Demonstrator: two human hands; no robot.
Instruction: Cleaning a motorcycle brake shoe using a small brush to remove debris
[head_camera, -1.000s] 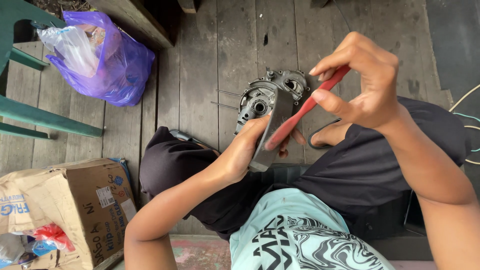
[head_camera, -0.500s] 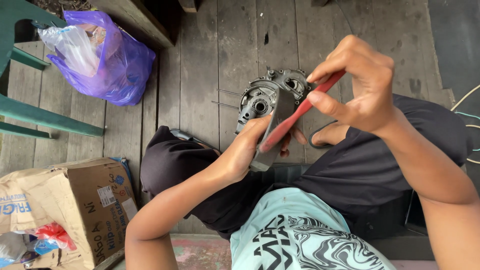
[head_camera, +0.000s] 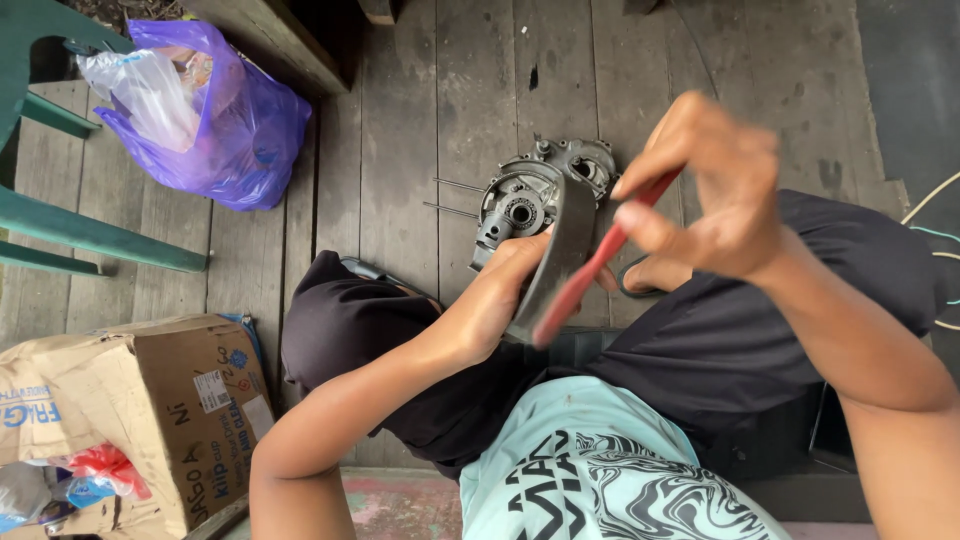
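1. Nearest to me, my left hand (head_camera: 500, 295) is closed around the lower part of a curved grey metal piece (head_camera: 555, 255). It looks like a brake shoe, but I cannot be sure. The piece stands almost upright above my lap, its long axis going from bottom-left to top-right.

2. My right hand (head_camera: 715, 195) is higher and a little further out. It pinches the upper end of a red tool (head_camera: 590, 275) between thumb and fingers — closed on it. The red tool lies along the right face of the grey piece, nearly parallel to it, touching or just beside it; its lower tip ends near my left fingers.

3. So the grey piece is between both hands: the left hand carries it, the right hand comes from the upper right.

4. Behind them, on the wooden floor (head_camera: 400, 150), lies a grey engine casing (head_camera: 525, 195) — partly hidden by the grey piece.

5. Far left are a cardboard box (head_camera: 150, 420), a purple plastic bag (head_camera: 215, 115) and a green chair (head_camera: 60, 230).
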